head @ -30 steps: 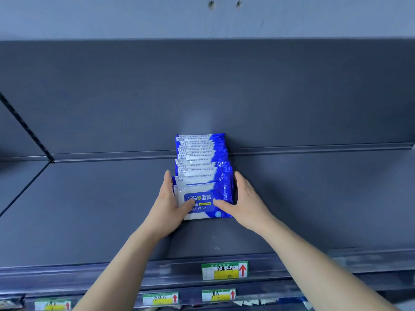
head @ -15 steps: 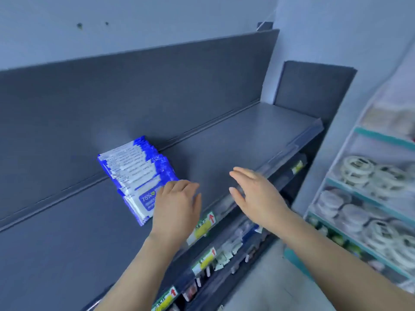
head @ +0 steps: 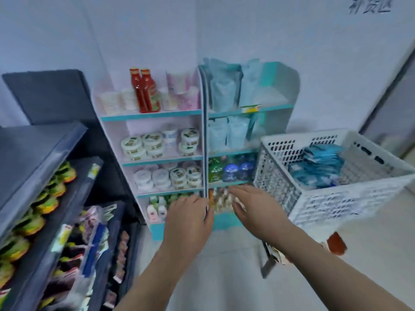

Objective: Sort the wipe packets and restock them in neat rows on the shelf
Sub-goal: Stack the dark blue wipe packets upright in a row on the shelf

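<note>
Though blurred, packets [head: 318,169] in latticed basket [head: 325,205]

- Single view — a wide-angle camera at head height, looking forward and down over the left hand [head: 188,218] and right hand [head: 258,212], both close.
- It faces a teal-edged rack [head: 203,135] ahead; dark shelf [head: 33,153] at left, white basket [head: 325,205] near at right.
</note>
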`<state>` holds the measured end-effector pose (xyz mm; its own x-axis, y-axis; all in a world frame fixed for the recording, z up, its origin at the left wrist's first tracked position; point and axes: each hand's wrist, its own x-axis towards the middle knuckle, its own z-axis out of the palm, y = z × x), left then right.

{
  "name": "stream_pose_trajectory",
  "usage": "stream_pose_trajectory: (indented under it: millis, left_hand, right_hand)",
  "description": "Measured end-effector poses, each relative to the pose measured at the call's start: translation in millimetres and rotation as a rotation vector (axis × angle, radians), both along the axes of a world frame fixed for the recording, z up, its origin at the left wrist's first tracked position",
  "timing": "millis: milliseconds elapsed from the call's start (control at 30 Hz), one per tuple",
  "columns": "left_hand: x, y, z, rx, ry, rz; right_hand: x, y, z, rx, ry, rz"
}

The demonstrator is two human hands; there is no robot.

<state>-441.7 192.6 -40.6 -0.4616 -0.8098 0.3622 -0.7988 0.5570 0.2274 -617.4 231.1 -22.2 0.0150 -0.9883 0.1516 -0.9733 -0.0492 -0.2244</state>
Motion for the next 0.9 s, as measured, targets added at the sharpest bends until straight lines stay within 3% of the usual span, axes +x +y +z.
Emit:
stream_pose_trajectory:
  millis: [267,433,767,900]
  left_hand:
    - [-234,9,-5,0.073,-0.02,-0.241]
    - [-335,-3,-12,0.126,-0.037,-0.287]
    - [-480,-113,-77,0.193,-0.128,-0.376]
    - [-535,-150,-117,0.433,-0.231,-0.353]
  right_hand:
    - [-217,56,-5,0.024,0.016,-0.276]
    - [-322,60,-16,0.091,-0.029,-0.386]
    - [-481,-33,-58,0.272,-0.073,-0.438]
    - [-530,-77,-88,0.412,-0.088,-0.38]
